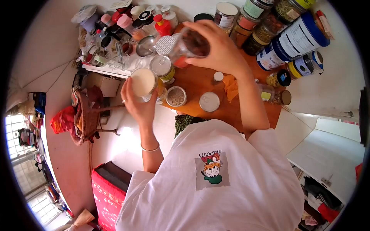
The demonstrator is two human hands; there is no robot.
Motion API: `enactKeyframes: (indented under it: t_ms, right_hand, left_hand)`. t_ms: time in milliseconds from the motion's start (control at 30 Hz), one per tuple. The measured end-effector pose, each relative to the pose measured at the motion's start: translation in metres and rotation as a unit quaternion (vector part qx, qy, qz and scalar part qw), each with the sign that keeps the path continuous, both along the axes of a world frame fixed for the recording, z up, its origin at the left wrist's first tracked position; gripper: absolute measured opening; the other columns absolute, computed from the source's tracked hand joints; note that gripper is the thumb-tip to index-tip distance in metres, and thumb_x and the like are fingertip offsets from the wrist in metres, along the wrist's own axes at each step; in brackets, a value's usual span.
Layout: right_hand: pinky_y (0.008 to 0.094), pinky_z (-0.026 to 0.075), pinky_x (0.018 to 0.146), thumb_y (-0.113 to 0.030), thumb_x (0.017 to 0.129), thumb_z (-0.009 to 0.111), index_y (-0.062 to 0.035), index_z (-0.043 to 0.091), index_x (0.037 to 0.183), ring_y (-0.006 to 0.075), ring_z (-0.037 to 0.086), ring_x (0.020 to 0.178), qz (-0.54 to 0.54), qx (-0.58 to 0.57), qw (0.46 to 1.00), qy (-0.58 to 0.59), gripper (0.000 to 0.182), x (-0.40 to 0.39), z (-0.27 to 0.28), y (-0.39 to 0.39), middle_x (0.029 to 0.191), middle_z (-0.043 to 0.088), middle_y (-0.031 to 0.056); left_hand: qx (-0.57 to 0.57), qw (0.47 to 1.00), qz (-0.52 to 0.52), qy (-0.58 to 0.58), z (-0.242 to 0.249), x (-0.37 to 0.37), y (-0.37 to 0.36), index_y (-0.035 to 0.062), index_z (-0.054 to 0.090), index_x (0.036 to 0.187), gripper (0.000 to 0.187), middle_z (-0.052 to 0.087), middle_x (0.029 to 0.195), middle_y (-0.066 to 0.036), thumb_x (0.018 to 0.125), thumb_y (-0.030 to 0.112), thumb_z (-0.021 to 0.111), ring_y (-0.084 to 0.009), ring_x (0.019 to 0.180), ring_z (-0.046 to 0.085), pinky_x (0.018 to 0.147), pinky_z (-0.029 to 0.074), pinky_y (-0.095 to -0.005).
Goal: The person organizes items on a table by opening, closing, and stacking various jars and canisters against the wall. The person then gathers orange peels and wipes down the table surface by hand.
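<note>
My left hand (140, 106) is closed around a jar with a cream-coloured lid (143, 81), at the left front of the wooden table (192, 79). Higher up, my right hand (221, 46) grips a clear jar of dark red-brown pieces (195, 41), which is tilted on its side. Close by my left hand are a can with a ring-pull lid (161, 65) and an open-looking jar of pale, dry bits (176, 96). A jar with a silvery lid (209, 101) stands near the table's front edge. A small white cap (218, 76) lies below my right hand.
Cups, bottles and a red pump bottle (163, 26) crowd the back left. Several stacked jars and large blue-and-white tubs (298, 36) line the right side. An orange cloth or paper (231, 87) lies near my right forearm. A wicker basket (83, 115) stands at the left.
</note>
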State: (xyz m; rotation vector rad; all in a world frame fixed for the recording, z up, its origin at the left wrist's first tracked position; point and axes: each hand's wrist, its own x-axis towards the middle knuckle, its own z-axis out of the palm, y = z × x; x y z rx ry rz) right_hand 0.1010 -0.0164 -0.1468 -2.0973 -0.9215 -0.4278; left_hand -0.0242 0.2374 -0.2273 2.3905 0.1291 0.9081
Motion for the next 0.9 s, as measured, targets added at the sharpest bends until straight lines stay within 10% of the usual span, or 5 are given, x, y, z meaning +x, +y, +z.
enactKeyframes:
  t_ms: [133,233,367,500,900]
  right_hand:
    - [0.0406,0.047,0.095,-0.02,0.065,0.084,-0.014,0.052,0.136,0.0319,0.055,0.113,-0.097,0.001,0.995,-0.004,0.078,-0.023,-0.012,-0.052,0.125,0.053,0.0117]
    - [0.0412,0.045,0.097,-0.016,0.064,0.085,-0.0134,0.051,0.137,0.0324,0.053,0.116,-0.154,-0.032,0.986,0.056,0.081,-0.044,-0.017,-0.081,0.126,0.052,0.0123]
    - [0.0418,0.043,0.098,-0.014,0.064,0.084,-0.0128,0.051,0.137,0.0329,0.052,0.117,-0.186,-0.043,0.976,0.104,0.08,-0.07,-0.035,-0.106,0.126,0.052,0.0127]
    - [0.0423,0.043,0.1,-0.011,0.063,0.083,-0.0115,0.05,0.136,0.0336,0.05,0.118,-0.194,-0.072,0.969,0.133,0.08,-0.087,-0.057,-0.115,0.127,0.05,0.0139]
    - [0.0433,0.044,0.099,-0.012,0.063,0.083,-0.011,0.049,0.137,0.0339,0.049,0.12,-0.246,-0.098,0.948,0.176,0.081,-0.116,-0.07,-0.128,0.128,0.049,0.0134]
  left_hand:
    - [-0.433,0.899,-0.066,-0.023,0.009,-0.003,0.011,-0.0026,0.045,0.137,0.076,0.051,0.135,-0.013,0.072,0.005,0.083,-0.022,0.121,0.052,0.103,0.042,-0.0323]
    - [-0.505,0.855,-0.12,-0.004,0.009,-0.005,0.021,-0.0038,0.042,0.139,0.075,0.051,0.135,-0.014,0.074,0.001,0.079,-0.0228,0.122,0.052,0.104,0.041,-0.0326]
    - [-0.471,0.871,-0.138,0.025,0.014,0.007,-0.01,-0.0005,0.04,0.141,0.078,0.05,0.134,-0.013,0.073,-0.001,0.077,-0.0234,0.121,0.052,0.101,0.047,-0.0354]
    - [-0.048,0.973,-0.226,0.024,0.014,0.036,-0.069,0.0012,0.046,0.134,0.084,0.047,0.129,-0.019,0.058,0.01,0.082,-0.0361,0.117,0.052,0.094,0.047,-0.0444]
    - [0.063,0.961,-0.21,0.169,-0.096,0.076,-0.116,-0.0042,0.045,0.132,0.075,0.044,0.131,-0.023,0.071,0.023,0.08,-0.0404,0.115,0.053,0.094,0.048,-0.0433]
